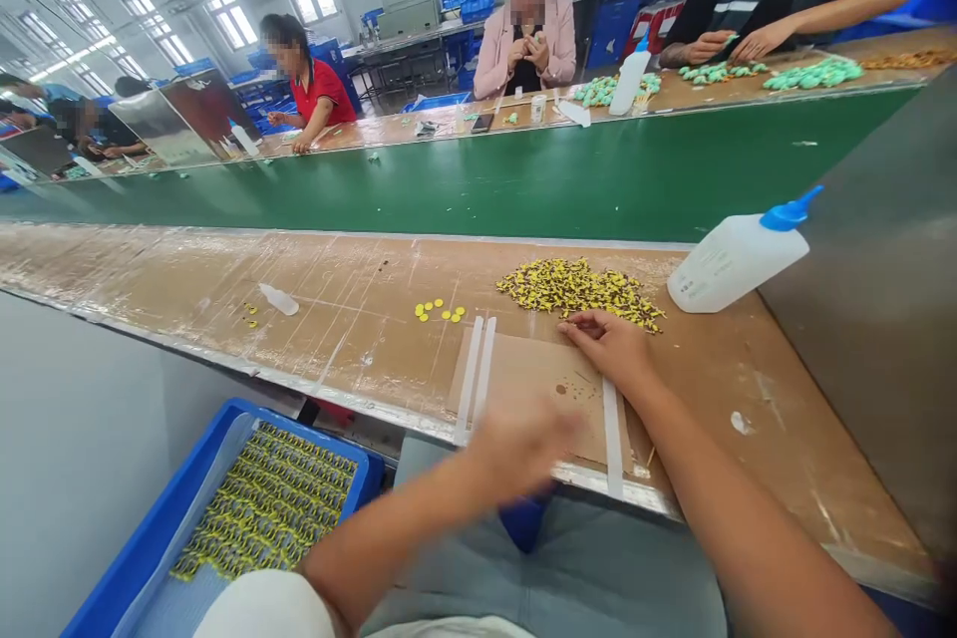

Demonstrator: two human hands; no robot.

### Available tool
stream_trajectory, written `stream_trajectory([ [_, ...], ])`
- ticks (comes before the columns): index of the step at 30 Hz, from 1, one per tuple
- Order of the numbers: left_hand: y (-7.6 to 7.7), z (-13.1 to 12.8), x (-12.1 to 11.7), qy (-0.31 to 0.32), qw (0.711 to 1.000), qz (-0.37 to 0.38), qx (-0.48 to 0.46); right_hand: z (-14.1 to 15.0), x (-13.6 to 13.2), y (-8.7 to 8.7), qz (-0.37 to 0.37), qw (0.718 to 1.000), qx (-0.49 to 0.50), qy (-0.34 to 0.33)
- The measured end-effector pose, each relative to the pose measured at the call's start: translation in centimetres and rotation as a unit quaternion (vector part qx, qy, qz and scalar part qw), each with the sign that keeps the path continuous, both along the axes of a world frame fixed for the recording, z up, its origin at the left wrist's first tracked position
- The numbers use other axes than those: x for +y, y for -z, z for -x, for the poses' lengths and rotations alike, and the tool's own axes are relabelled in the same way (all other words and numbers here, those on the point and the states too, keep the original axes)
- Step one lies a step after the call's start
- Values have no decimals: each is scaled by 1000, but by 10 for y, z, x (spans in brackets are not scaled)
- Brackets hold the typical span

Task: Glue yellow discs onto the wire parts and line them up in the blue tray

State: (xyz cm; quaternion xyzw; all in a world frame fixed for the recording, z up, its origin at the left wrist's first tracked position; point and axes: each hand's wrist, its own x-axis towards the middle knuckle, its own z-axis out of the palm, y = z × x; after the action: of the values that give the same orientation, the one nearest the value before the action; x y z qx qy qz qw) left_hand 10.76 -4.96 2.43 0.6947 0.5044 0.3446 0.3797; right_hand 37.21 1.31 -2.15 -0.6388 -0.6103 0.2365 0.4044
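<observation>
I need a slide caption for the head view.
Right hand at a pile of yellow-and-dark pieces, left hand blurred over cardboard.

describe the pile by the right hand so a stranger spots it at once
On the brown worktable, this side of the green strip, find the blue-topped white bottle. Just left of it, by the right hand, lies the pile. Its many tiny yellow-and-dark pieces are heaped, unlike the few flat yellow discs further left.
</observation>
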Motion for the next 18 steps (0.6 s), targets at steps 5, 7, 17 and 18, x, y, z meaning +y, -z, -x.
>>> stream_trajectory([
  [5, 4, 50, 50, -168, 974, -95, 115, -2, 0, -2, -5, 999, 10, 31],
  [7, 5, 73, 68, -204, 961, -116, 145, -3, 0, 0, -7, 999, 3, 39],
  [17, 8, 111, 96, -188, 974, -81, 100, -3, 2, 3, -3, 999, -11, 31],
  [18, 6, 111, 97, -193, 976, -71, 78, -3, 2, 3, -3, 1000, -12, 29],
])
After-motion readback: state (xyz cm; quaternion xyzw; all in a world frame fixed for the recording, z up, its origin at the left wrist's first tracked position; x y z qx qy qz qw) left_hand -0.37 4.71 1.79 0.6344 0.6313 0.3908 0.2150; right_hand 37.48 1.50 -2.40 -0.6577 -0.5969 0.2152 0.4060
